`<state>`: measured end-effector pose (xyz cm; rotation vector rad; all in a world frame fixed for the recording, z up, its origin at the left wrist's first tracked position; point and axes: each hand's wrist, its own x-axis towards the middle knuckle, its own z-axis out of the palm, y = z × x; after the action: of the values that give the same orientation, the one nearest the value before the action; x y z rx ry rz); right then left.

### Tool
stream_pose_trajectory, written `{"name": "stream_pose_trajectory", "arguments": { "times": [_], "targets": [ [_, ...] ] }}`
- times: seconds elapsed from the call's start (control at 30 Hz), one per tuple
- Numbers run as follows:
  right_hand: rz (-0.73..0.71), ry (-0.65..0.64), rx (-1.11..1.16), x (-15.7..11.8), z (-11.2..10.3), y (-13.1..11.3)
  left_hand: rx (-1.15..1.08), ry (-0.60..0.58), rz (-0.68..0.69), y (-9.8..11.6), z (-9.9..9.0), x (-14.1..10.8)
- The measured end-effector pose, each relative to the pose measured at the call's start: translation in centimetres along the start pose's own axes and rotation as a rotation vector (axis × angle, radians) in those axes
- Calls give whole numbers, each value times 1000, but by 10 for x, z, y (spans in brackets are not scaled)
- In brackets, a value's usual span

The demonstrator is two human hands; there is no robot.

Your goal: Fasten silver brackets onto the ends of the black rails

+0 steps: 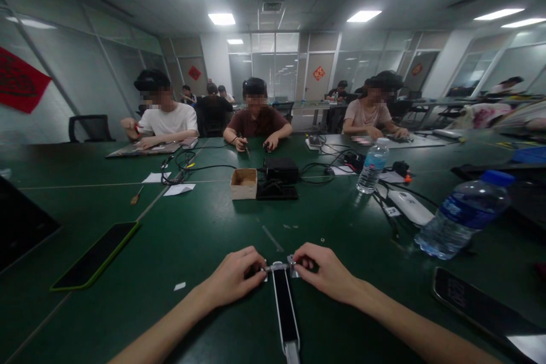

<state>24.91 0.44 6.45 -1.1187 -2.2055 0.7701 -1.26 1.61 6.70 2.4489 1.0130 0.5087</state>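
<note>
A long, narrow tool with a pale metal frame and a black middle (285, 304) lies on the green table, pointing away from me. Across its far end runs a small silver metal fitting (278, 266). My left hand (236, 273) pinches the fitting's left end between thumb and fingers. On the other side, the thumb and fingers of my right hand (322, 272) close on a small silver metal bracket (293, 267). My fingertips partly cover both ends, so their exact shape is hidden.
An open small box (243, 185) stands beside a black device (279, 170). Phones lie left (96, 256) and right (473, 301). Two water bottles, a near one (464, 216) and a far one (373, 166), stand right. Cables cross the table; several people sit beyond.
</note>
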Motion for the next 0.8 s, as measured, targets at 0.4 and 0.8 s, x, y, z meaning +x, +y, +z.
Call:
{"name": "stream_pose_trajectory", "arguments": {
  "times": [0.4,0.8],
  "targets": [
    [-24,-25,-36,1,1,3,2,-4,-8,2,0,1],
    [-10,-36,-38,1,1,3,3,-6,-10,5,-2,1]
  ]
}}
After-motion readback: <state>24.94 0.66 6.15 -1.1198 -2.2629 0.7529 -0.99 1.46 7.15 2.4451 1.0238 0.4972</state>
